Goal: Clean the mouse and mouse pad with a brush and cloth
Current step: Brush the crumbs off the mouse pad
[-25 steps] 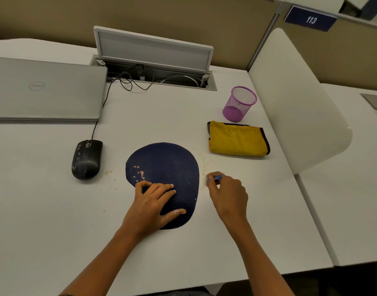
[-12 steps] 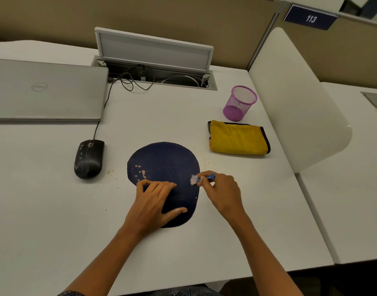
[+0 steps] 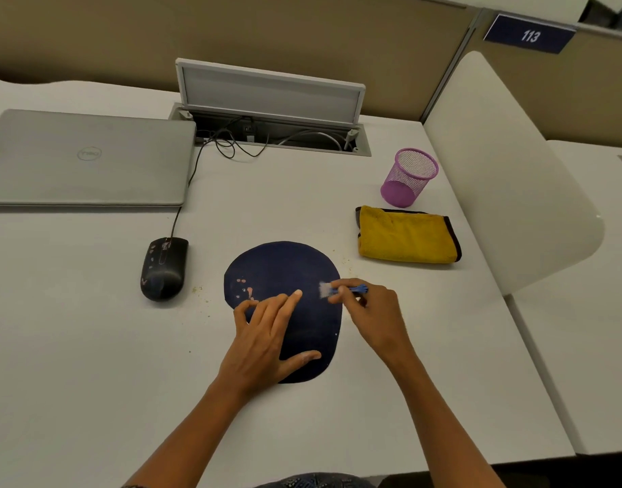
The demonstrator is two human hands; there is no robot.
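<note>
Head view looks down on a white worktop point(image 3: 91, 346). A dark blue round mouse pad point(image 3: 284, 272) lies flat in the middle, with small pink spots near its left edge. The left hand point(image 3: 263, 343) rests on the pad with fingers spread out straight, pressing it down. The right hand point(image 3: 372, 311) pinches a small blue brush with white bristles point(image 3: 341, 289), and the bristles sit over the pad's right edge. A black wired mouse point(image 3: 165, 267) sits left of the pad, apart from it, with crumbs between them. A folded yellow cloth point(image 3: 406, 236) lies to the right, behind the pad. A purple mesh cup point(image 3: 409, 177) stands just behind the cloth. A closed grey laptop point(image 3: 87, 156) lies far left. An open cable box point(image 3: 270, 110) with black wires sits at the back. A white curved divider point(image 3: 506, 170) stands on the right.
</note>
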